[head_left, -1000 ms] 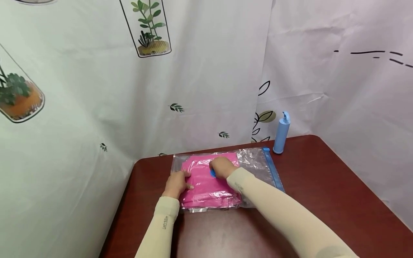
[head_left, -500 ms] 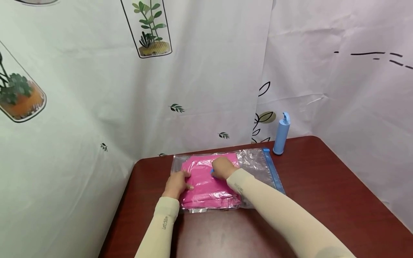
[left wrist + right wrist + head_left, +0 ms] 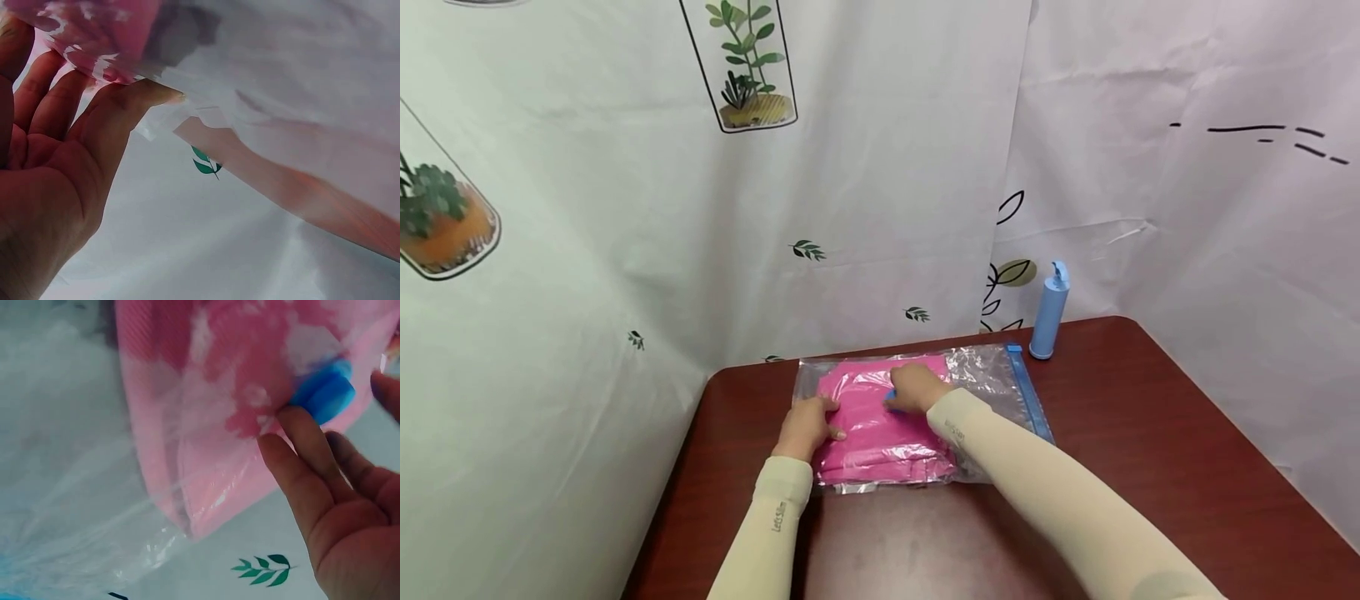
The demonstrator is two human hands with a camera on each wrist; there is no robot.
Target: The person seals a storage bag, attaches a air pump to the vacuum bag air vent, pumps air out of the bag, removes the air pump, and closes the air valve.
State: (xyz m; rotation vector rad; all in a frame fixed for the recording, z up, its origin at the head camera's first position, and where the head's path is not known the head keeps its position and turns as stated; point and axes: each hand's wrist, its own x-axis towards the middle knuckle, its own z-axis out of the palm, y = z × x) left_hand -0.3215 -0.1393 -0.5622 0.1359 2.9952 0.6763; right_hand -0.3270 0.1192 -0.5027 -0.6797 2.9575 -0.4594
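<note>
A clear vacuum storage bag (image 3: 988, 379) lies flat on the table with folded pink fabric (image 3: 868, 425) inside. Its blue valve cap (image 3: 328, 394) sits on the bag over the fabric. My right hand (image 3: 917, 388) is at this cap. In the right wrist view two fingertips are right beside the cap, and the thumb stands apart on its other side. My left hand (image 3: 805, 425) rests on the bag's left edge, its fingers spread over the plastic and the pink fabric; its fingertips show against the bag in the left wrist view.
A light blue hand pump (image 3: 1049, 312) stands upright at the table's back right. The bag's blue zip strip (image 3: 1032, 392) runs down its right side. A printed white curtain (image 3: 880, 167) hangs behind the dark red table (image 3: 1150, 433).
The right hand's fingers have shifted and loosened around the valve cap, showing more of it. The left hand stays on the bag. The head view has moved slightly.
</note>
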